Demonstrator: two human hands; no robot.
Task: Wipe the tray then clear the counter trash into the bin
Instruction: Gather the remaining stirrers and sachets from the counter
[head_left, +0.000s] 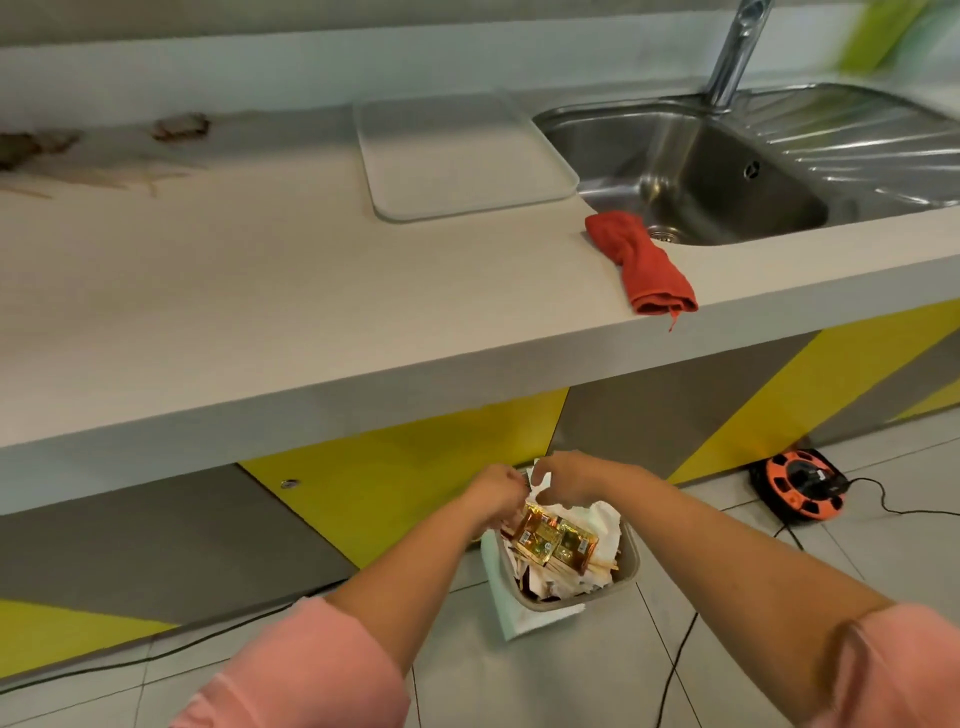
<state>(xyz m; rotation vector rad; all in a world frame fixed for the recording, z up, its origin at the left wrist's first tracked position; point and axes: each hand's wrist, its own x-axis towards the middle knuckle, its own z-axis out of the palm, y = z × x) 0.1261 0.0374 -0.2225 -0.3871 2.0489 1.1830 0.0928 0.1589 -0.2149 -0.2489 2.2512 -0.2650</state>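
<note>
Head view from my remote station: near the floor, the right hand (563, 480) pinches white paper (536, 475) over the bin (630, 566), apparently to drop it in, left hand (496, 493) curled, its grip unclear to me, the bin heaped with gold wrappers (555, 545) while the tray (462, 156) sits far on the counter (260, 291).

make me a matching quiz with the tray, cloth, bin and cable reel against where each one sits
Things:
1 tray
2 cloth
3 bin
4 cable reel

Places:
A floor, far right
B counter, at the near corner of the sink
C floor, below the counter, holding trash
D flat on the counter, left of the sink

Pairs: 1-D, 2-B, 3-C, 4-A
</note>
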